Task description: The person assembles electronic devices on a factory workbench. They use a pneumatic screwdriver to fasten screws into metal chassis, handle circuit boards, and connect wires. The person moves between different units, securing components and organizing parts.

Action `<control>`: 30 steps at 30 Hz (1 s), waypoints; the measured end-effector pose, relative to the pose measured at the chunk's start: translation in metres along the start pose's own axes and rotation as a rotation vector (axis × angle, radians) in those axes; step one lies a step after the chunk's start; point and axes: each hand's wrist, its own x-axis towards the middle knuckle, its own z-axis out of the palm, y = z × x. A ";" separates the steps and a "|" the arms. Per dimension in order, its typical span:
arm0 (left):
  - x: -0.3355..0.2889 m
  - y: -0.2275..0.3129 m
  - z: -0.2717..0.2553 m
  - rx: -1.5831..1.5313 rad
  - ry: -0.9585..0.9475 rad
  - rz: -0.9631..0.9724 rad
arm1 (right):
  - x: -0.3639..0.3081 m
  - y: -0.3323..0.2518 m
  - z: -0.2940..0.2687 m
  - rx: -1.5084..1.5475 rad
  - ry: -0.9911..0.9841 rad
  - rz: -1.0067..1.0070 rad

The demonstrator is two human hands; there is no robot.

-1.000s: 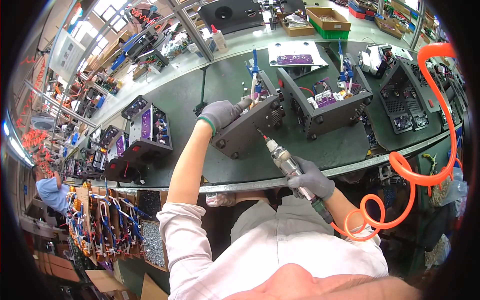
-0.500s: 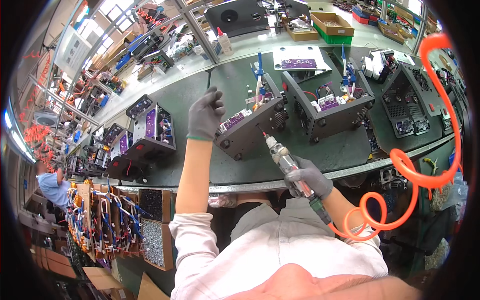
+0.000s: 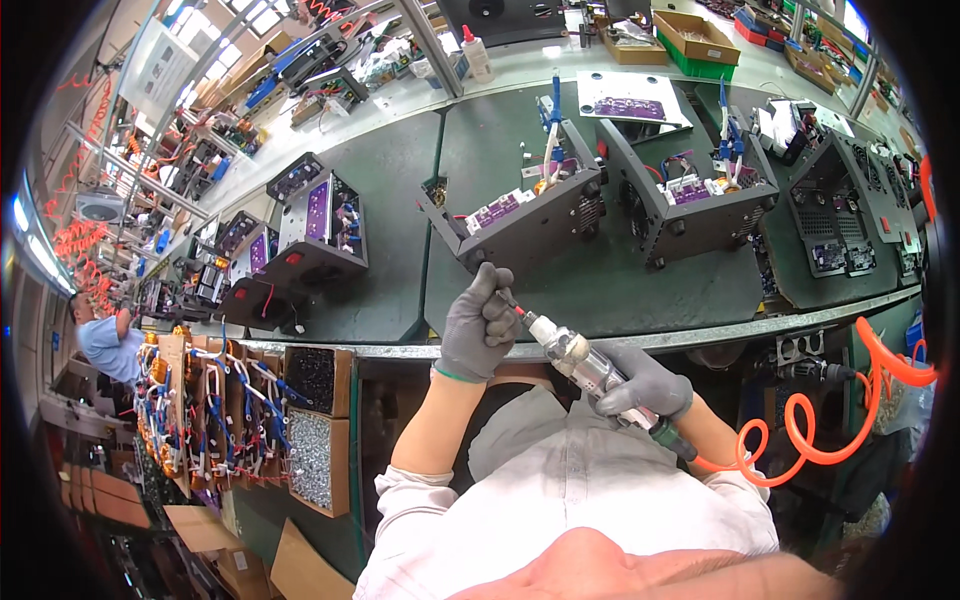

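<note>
My right hand, in a grey glove, is wrapped round a pneumatic screwdriver whose bit points up and left. Fingers pinched together, my gloved left hand meets the bit tip. Whatever is between those fingertips is too small to make out. Just beyond both hands stands a black metal housing, its near side panel facing me. Inside it are a purple circuit board, white connectors and upright blue-and-white cables. The bit is apart from this housing.
Similar housings stand to the right and left on the green bench mat. The orange coiled hose trails right. Below left are a wire-harness rack and a box of small metal parts. A person works far left.
My left hand has come down and right from beside the housing to the bit tip. The screwdriver has drawn back from the housing's panel toward me. The view has shifted slightly.
</note>
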 end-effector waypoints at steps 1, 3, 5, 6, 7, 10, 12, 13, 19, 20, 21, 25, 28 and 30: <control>-0.001 0.000 0.000 -0.019 -0.035 -0.016 | 0.001 0.001 0.001 -0.008 0.015 -0.003; -0.001 -0.004 -0.004 0.009 -0.057 -0.013 | 0.001 0.003 0.004 0.002 0.024 -0.004; -0.001 -0.005 -0.006 0.025 -0.084 -0.004 | 0.000 0.004 0.005 0.045 0.009 -0.006; -0.001 -0.005 -0.005 0.023 -0.103 0.008 | 0.000 0.005 0.004 0.056 0.009 0.018; 0.000 -0.006 -0.005 0.017 -0.128 0.019 | 0.000 0.005 0.004 0.064 0.013 0.041; -0.003 -0.008 -0.010 0.028 -0.130 0.031 | -0.002 0.004 0.005 0.077 0.018 0.084; -0.002 -0.010 -0.014 -0.011 -0.110 0.029 | -0.002 0.005 0.006 0.111 0.016 0.097; -0.002 -0.011 -0.015 -0.028 -0.098 0.026 | -0.002 0.007 0.005 0.146 0.014 0.099; -0.007 -0.017 -0.023 -0.030 -0.214 0.100 | 0.000 0.028 -0.003 0.316 -0.046 0.162; -0.007 -0.019 -0.026 -0.058 -0.195 0.113 | 0.000 0.029 -0.003 0.331 -0.044 0.183; -0.006 -0.022 -0.029 -0.086 -0.175 0.126 | 0.001 0.028 -0.002 0.355 -0.038 0.183; -0.007 -0.026 -0.028 -0.097 -0.042 0.143 | 0.007 0.026 0.004 0.189 0.027 0.143; -0.006 -0.028 -0.022 0.017 0.116 0.205 | 0.012 0.018 0.017 -0.141 0.174 -0.015; -0.005 -0.033 -0.009 -0.039 0.294 0.175 | 0.022 0.026 0.012 -0.278 0.233 -0.138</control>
